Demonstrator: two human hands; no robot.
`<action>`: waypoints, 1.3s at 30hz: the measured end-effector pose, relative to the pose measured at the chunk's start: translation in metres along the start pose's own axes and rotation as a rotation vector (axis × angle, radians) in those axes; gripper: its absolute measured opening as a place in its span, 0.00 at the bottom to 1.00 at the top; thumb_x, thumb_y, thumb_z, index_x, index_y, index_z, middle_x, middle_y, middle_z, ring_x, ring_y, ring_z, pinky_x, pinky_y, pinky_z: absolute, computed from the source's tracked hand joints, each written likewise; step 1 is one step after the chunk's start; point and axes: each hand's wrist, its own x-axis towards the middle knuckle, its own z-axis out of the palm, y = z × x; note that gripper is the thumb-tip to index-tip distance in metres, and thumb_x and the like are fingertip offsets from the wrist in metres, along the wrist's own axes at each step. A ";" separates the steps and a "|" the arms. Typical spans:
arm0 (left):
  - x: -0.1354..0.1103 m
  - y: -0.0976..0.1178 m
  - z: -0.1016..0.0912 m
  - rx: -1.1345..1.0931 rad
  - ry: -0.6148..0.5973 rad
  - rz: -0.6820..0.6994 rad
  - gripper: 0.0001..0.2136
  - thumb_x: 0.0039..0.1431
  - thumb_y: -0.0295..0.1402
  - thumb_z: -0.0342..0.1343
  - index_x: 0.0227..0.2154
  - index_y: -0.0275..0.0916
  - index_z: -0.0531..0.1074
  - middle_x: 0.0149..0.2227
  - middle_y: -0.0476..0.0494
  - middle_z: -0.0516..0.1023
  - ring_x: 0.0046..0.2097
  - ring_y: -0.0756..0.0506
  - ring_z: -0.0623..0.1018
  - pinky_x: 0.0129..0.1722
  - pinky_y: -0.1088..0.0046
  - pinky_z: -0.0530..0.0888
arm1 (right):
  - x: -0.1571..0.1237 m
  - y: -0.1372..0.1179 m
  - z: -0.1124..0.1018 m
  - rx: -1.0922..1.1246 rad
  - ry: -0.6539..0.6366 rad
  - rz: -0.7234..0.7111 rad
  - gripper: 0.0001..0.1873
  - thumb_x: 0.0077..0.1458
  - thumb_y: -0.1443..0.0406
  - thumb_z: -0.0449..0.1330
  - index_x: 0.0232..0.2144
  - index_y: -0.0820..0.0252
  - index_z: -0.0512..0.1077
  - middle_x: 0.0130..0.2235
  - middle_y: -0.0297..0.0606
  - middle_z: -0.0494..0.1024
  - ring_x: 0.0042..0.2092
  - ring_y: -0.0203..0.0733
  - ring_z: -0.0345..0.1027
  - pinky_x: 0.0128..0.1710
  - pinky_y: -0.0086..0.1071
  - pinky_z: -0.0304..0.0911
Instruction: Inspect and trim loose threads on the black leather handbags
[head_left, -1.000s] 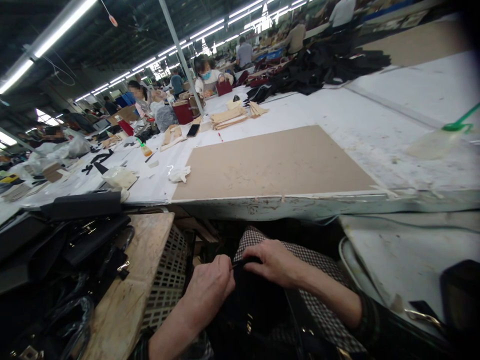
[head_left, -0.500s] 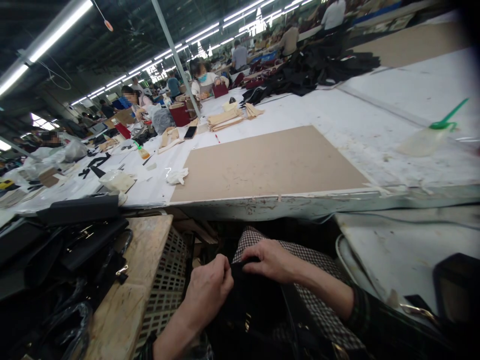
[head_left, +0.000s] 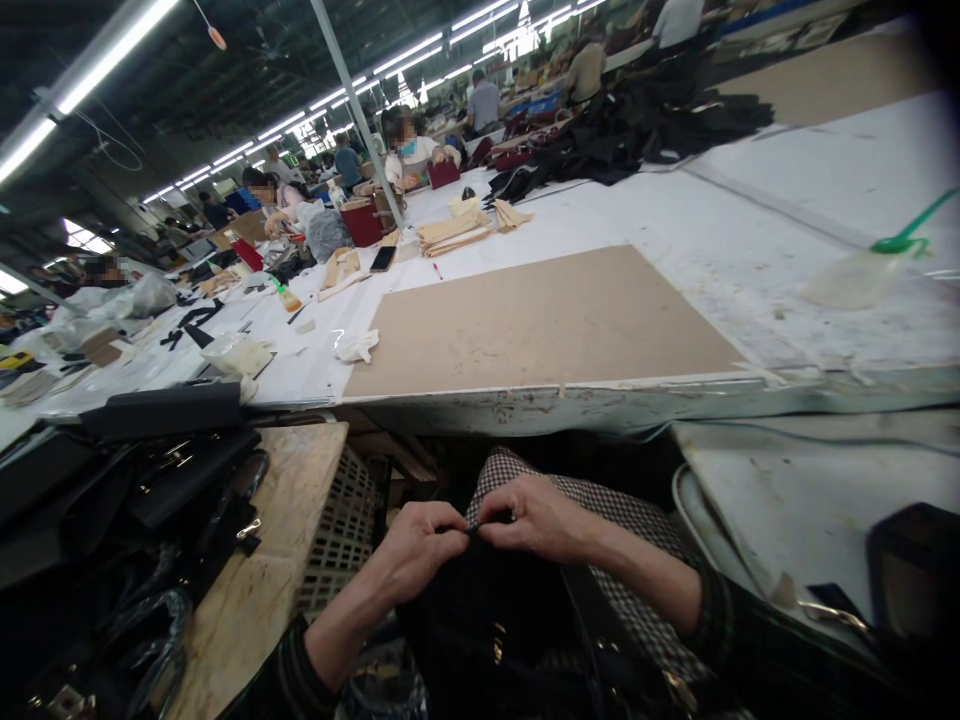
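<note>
A black bag point(head_left: 495, 600) with small gold metal fittings lies across my lap, over a checked cloth point(head_left: 585, 500). My left hand point(head_left: 424, 545) pinches the bag's upper edge between thumb and fingers. Just beside it, my right hand point(head_left: 529, 515) pinches the same edge, so the fingertips of both hands nearly meet. Most of the bag below is dark, and its lower part runs out of the frame.
Black bags point(head_left: 150, 480) with gold fittings are heaped on a wooden board point(head_left: 240, 590) at left, above a plastic crate point(head_left: 337, 520). Ahead, the white table bears a brown board point(head_left: 540, 320), a phone point(head_left: 383, 258) and a glue bottle point(head_left: 862, 270). Co-workers sit farther back.
My left hand has turned from a raised, fist-like grip to a flatter pinch on the edge, closer to the right hand. My right hand has barely moved.
</note>
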 end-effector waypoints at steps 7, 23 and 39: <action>-0.026 -0.017 -0.016 -0.183 -0.060 -0.224 0.10 0.51 0.31 0.56 0.30 0.35 0.81 0.25 0.50 0.74 0.29 0.49 0.68 0.29 0.75 0.60 | -0.001 0.013 -0.009 0.162 -0.084 0.041 0.11 0.52 0.62 0.59 0.31 0.57 0.82 0.25 0.30 0.77 0.27 0.36 0.67 0.26 0.25 0.55; -0.056 -0.011 0.023 -0.078 0.284 -0.063 0.09 0.60 0.38 0.57 0.35 0.39 0.79 0.33 0.48 0.76 0.37 0.46 0.73 0.36 0.75 0.67 | -0.009 0.017 -0.028 0.063 -0.167 0.003 0.16 0.56 0.56 0.59 0.44 0.52 0.80 0.42 0.35 0.82 0.44 0.47 0.74 0.43 0.31 0.65; -0.014 0.033 0.004 0.155 0.278 0.288 0.11 0.64 0.34 0.53 0.32 0.39 0.80 0.31 0.47 0.78 0.35 0.46 0.76 0.38 0.73 0.68 | -0.003 -0.010 -0.042 0.057 -0.163 -0.149 0.17 0.60 0.54 0.58 0.32 0.60 0.78 0.28 0.31 0.75 0.31 0.38 0.67 0.32 0.28 0.58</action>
